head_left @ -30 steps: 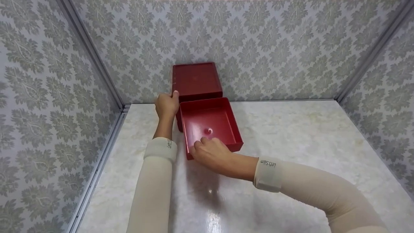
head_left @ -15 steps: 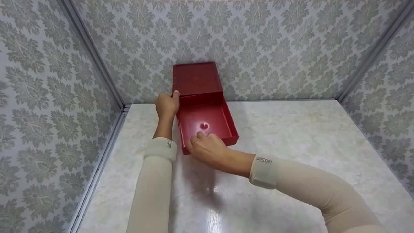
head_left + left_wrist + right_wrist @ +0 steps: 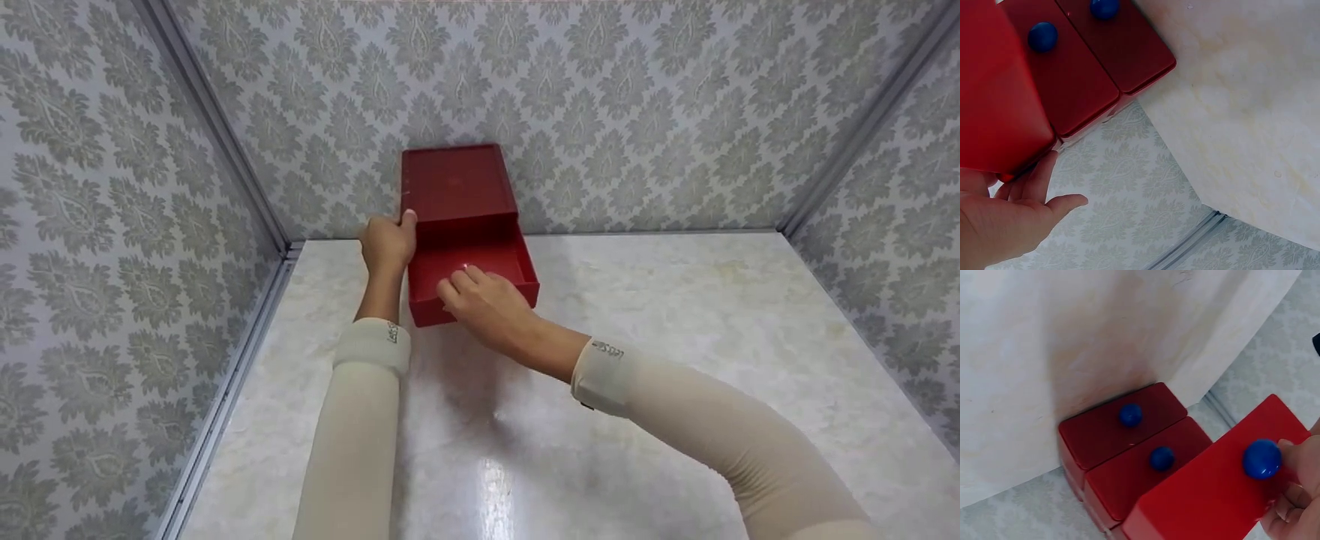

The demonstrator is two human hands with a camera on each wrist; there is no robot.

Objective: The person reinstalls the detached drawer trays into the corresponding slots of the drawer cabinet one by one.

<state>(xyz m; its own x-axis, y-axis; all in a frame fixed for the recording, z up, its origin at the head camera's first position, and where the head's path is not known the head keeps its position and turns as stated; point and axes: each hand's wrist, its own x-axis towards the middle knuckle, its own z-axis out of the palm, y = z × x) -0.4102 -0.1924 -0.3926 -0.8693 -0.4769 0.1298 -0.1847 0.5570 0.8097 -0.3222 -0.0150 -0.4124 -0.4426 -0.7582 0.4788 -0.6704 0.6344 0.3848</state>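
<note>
A small red drawer cabinet (image 3: 456,180) stands against the back wall. Its top drawer (image 3: 480,253) sticks partway out towards me, and its inside looks bare where it shows. My right hand (image 3: 491,304) grips the upper rim of the drawer front with bent fingers. In the right wrist view the thumb lies against the blue knob (image 3: 1262,458) of that drawer. My left hand (image 3: 388,240) rests against the cabinet's upper left side; in the left wrist view its fingers (image 3: 1043,174) look fairly straight. The fingertips of both hands are partly hidden.
Below the top drawer are two closed drawers with blue knobs, a middle drawer (image 3: 1185,439) and a bottom drawer (image 3: 1095,433). The cabinet stands on a pale marbled tabletop (image 3: 675,337). Patterned wallpaper (image 3: 637,112) covers the walls around it, with metal strips at the corners.
My right hand has moved the top drawer away from me, from outside the cabinet front to partly inside it. The left hand and the cabinet have stayed in place.
</note>
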